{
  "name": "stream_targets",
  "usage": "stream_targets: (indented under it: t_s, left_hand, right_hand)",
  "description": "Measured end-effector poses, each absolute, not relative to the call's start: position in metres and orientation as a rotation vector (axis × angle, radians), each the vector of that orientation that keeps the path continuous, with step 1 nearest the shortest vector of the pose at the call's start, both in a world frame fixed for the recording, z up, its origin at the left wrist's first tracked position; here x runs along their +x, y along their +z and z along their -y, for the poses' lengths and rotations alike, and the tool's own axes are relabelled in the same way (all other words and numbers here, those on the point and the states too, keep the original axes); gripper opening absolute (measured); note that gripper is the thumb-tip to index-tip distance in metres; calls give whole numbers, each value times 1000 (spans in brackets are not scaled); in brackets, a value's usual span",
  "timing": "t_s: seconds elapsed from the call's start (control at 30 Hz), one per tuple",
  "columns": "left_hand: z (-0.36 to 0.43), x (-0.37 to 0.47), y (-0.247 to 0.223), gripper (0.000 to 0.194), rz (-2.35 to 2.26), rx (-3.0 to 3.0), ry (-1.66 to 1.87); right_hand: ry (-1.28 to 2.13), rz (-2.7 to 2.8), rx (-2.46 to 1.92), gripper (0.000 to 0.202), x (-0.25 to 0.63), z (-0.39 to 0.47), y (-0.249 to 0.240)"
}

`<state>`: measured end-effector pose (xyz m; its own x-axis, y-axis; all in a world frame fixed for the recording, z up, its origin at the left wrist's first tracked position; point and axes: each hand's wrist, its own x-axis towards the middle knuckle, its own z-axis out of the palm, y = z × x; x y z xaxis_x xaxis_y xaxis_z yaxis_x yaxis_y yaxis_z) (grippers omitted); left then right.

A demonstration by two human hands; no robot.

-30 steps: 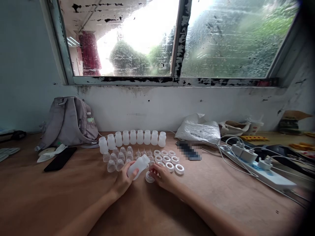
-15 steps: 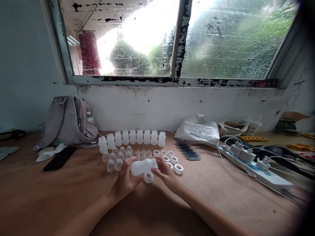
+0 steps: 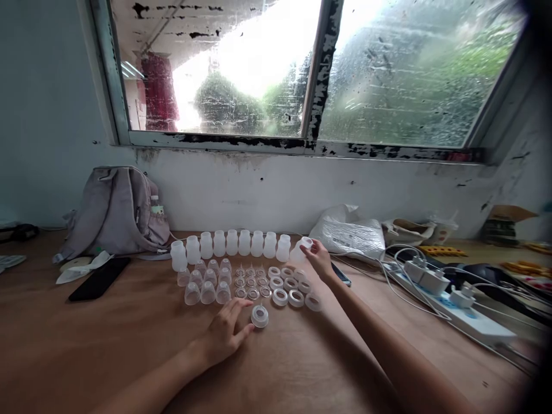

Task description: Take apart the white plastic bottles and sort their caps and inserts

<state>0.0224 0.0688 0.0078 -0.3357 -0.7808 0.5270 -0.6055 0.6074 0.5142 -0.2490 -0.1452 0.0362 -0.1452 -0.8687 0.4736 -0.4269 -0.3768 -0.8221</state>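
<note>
**Moved: bottle (image 3: 296, 253), to the one o'clock end of the back row (image 3: 232, 244)**

Half a second ago the bottle was between both hands, near centre; now the right hand (image 3: 319, 259) alone has it. Reading: looks like placement beside the nine standing bottles, making ten. Right fingers pinch it at the rim; bottle tilted, mouth toward two o'clock. Whether its base meets the tabletop (image 3: 276, 374) cannot be told.

Left hand (image 3: 223, 333) has let go of it. Fingers spread, thumb and index to either side of what looks like a lone ring-and-teat piece (image 3: 259, 317); contact not confirmed.

Dial centred on that piece, twelve pointing away from the person:
- Bottle: one o'clock. Left hand: between eight and nine.
- Clear teats (image 3: 250, 282), three by three: twelve.
- White rings (image 3: 280, 297), three by three: two.
- Clear domed caps (image 3: 207, 294): ten.

Farther out: phone (image 3: 342, 275) between two and three, silver bag (image 3: 347, 233) at two, power strip (image 3: 474, 316) at three, black slab (image 3: 99, 279) at nine, backpack (image 3: 116, 213) at ten.

In the way: right forearm (image 3: 371, 330) crosses the three-to-four sector; the phone sits close by the right wrist. White rings fill the gap between lone piece and bottle; a low straight path there would probably brush them.
</note>
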Motion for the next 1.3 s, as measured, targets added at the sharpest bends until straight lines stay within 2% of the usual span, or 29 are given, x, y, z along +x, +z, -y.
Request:
stream_targets:
  t_s: [0.17, 0.4, 0.6, 0.7, 0.77, 0.83, 0.9, 0.97, 1.3]
  left_hand:
    - [-61, 20, 4, 36, 2068, 1142, -367]
    - [-47, 6, -3, 50, 2110, 1271, -302]
    - [-44, 0, -7, 32, 2096, 1277, -244]
    - [-44, 1, -7, 33, 2017, 1273, -260]
    - [-45, 2, -6, 33, 1974, 1267, -248]
    - [-47, 4, -3, 33, 1973, 1236, -202]
    - [-49, 7, 0, 33, 2006, 1188, -134]
    - [-50, 10, 3, 31, 2051, 1160, -61]
    - [-50, 20, 8, 35, 2195, 1080, 192]
  right_hand:
    - [-1412, -1559, -1850, 30, -244, 171, 32]
    - [-1395, -1514, -1810, 34, -245, 169, 29]
    - [-1504, -1506, -1798, 42, -241, 161, 38]
    - [-1687, -1445, -1946, 38, -227, 130, 47]
    - [-1578, -1239, -2196, 26, -212, 93, 49]
    - [-1319, -1021, -2404, 17, -194, 49, 43]
    - [-1052, -870, -2541, 14, -179, 11, 31]
    - [-924, -827, -2576, 18, -168, -14, 17]
    - [-923, -754, -2489, 20, -163, -17, 2]
